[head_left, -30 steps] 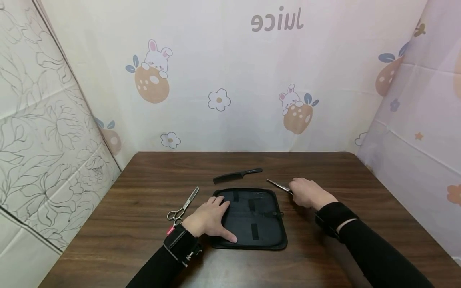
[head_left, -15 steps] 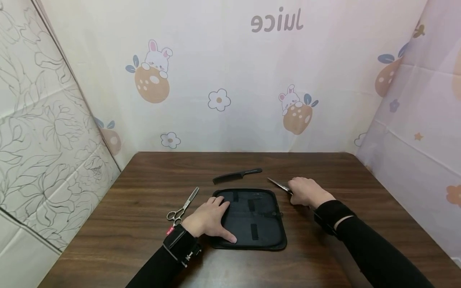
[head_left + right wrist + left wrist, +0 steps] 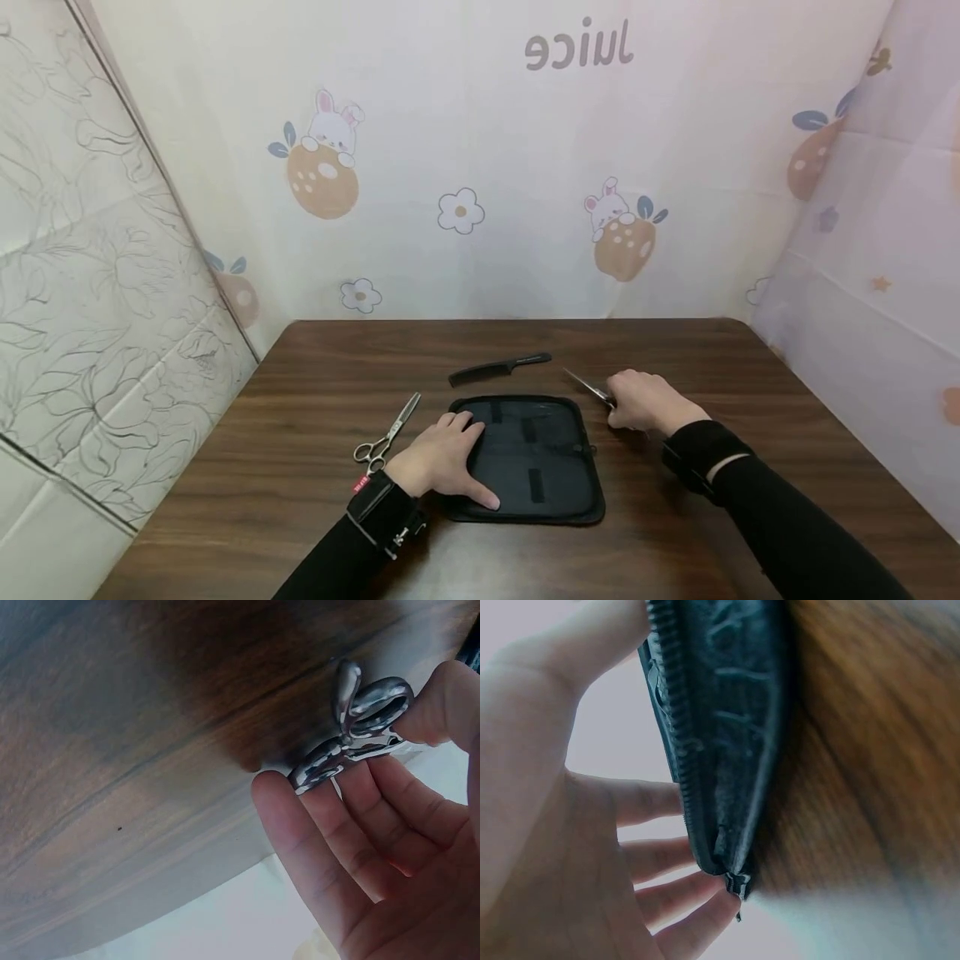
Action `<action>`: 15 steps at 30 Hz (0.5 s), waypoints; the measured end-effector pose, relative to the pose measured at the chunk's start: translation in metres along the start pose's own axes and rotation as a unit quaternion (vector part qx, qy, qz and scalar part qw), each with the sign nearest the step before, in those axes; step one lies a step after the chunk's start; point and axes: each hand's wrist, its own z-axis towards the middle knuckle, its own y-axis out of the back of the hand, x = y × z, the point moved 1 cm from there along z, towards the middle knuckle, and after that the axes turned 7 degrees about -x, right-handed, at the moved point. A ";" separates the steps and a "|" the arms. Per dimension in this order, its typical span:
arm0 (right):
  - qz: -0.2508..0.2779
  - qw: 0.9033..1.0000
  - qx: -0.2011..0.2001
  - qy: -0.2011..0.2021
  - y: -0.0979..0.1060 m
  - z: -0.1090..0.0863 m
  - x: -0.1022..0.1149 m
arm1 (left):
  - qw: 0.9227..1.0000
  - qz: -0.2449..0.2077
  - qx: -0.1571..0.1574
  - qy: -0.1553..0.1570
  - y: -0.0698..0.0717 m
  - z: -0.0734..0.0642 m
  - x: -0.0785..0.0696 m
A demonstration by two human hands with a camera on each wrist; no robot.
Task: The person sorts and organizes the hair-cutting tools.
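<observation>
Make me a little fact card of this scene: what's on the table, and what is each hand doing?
Left hand: rests on the left side of the black case, fingers spread
Right hand: holds one pair of scissors by the handles
Other scissors: lie left of the case, red tag by the handles
Comb: black, beyond the case
Table: brown wood grain
Backdrop: pale, printed with rabbits and flowers

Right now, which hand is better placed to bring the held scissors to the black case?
Probably the right hand: it grips the held scissors at the handle end, beside the black case. The left hand lies spread on the case's left side.
</observation>
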 end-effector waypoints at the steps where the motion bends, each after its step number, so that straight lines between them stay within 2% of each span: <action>1: 0.002 1.000 0.000 -0.004 0.001 -0.001 0.000 | 1.000 -0.001 0.000 -0.002 -0.001 0.001 -0.001; 7: 0.021 1.000 -0.020 0.003 0.002 -0.001 0.003 | 1.000 0.007 -0.002 0.009 -0.002 0.000 0.001; 15: 0.041 0.999 -0.028 -0.002 0.003 -0.003 0.011 | 1.000 0.003 -0.009 0.000 -0.003 0.002 0.000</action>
